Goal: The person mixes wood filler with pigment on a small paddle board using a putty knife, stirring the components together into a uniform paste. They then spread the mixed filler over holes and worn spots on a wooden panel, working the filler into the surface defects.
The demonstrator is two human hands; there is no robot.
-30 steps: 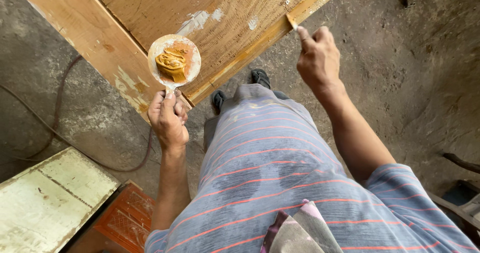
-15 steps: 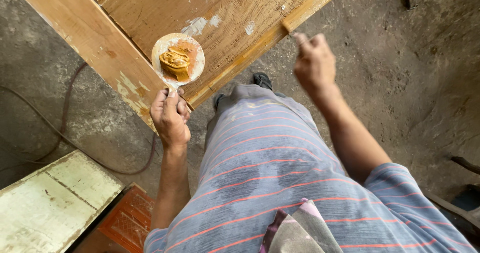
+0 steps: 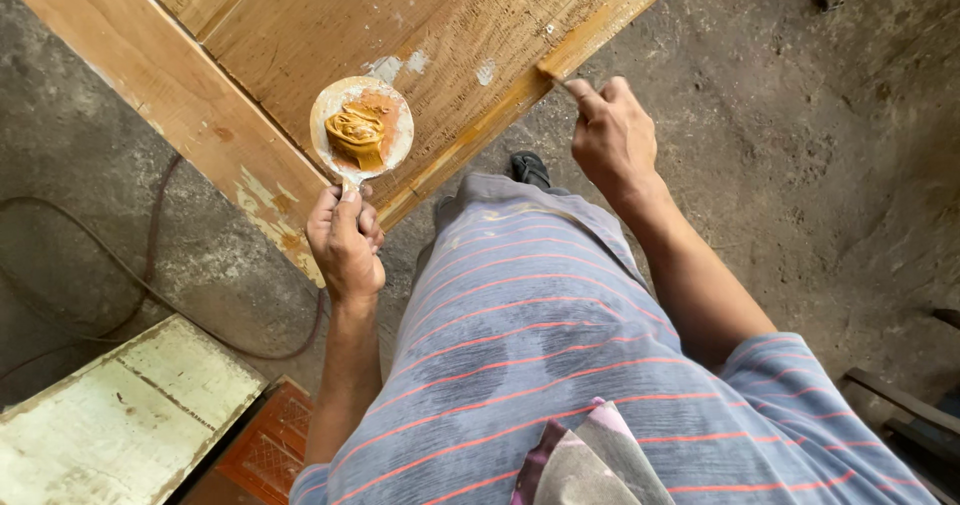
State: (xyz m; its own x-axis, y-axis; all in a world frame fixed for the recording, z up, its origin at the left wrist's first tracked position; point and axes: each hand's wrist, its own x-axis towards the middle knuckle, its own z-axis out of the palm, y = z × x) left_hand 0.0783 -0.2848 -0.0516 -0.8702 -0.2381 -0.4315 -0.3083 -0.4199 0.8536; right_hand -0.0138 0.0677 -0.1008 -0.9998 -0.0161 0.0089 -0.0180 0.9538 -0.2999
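My left hand grips the handle of a round flat plate that carries a lump of tan putty. It hovers over the lower edge of a large wooden door panel lying on the ground. My right hand pinches a small putty knife, whose blade touches the panel's lighter outer rail. White and tan filler patches mark the wood between the two hands.
Rough grey concrete floor surrounds the panel. A dark cable curves across the floor at left. A worn pale-green board and an orange crate lie at lower left. Dark furniture parts sit at lower right.
My right hand has slid the putty knife a little down and left along the panel's outer rail. My left hand with the plate has barely moved.
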